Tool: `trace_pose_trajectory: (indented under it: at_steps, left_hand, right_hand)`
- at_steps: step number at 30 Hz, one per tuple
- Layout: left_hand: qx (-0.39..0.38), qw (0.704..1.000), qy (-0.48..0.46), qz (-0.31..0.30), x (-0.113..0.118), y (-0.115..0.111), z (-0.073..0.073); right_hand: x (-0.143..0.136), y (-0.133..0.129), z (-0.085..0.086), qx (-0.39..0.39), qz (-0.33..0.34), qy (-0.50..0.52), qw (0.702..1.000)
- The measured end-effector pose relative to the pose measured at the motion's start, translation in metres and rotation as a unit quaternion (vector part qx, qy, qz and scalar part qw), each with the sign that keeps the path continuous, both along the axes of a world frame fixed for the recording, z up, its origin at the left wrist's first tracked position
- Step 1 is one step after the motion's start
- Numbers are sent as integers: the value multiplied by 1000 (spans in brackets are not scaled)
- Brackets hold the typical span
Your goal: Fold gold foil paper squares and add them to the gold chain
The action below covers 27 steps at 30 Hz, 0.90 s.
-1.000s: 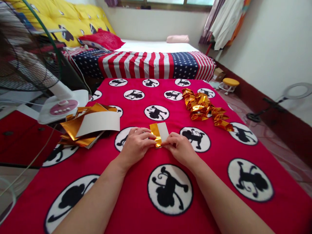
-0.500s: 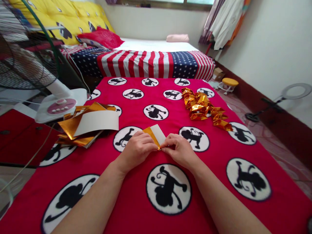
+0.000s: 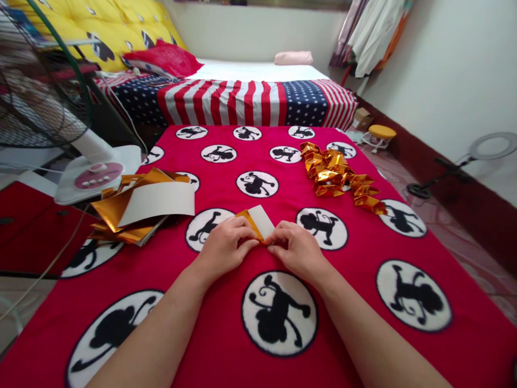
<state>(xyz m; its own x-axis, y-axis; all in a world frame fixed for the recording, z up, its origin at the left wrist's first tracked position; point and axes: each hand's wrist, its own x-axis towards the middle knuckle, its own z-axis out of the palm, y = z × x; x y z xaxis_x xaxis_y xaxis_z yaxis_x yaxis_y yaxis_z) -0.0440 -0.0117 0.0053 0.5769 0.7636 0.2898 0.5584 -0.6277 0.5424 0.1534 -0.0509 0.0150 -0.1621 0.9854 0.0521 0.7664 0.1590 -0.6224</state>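
Note:
A small sheet of gold foil paper [image 3: 262,220], partly folded so that its white back and a gold strip both show, lies on the red cloth in front of me. My left hand [image 3: 227,242] pinches its near left edge between thumb and fingers. From the other side my right hand [image 3: 298,247] pinches the near corner, its fingertips close to those of the left. The fingers hide the lower edge of the paper.
Loose gold and white sheets [image 3: 155,202] are piled at the left, beside a fan's base [image 3: 97,171]. Folded gold paper pieces [image 3: 329,175] stand in rows at the right. Red cloth [image 3: 226,334] with monkey prints covers the table. A bed [image 3: 242,102] lies beyond.
My left fingers have shifted slightly along the paper's near edge, the thumb now lower and more visible. My right hand stays almost in place. The view has tilted a little.

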Motion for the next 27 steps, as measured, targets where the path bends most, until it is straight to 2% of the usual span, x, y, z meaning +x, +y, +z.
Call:
trace_pose_trajectory:
  at_steps: [10,16,27]
  left_hand:
    - [-8,1000,4,27,5,-1,0]
    - [-22,998,-35,54,5,0,-5]
    - [0,996,-33,80,8,0,-8]
  right_hand:
    - [-7,-2,1,8,-30,-22,999]
    - [-14,-6,0,25,-51,-66,996]
    - [-22,-9,-2,30,-98,-107,989]
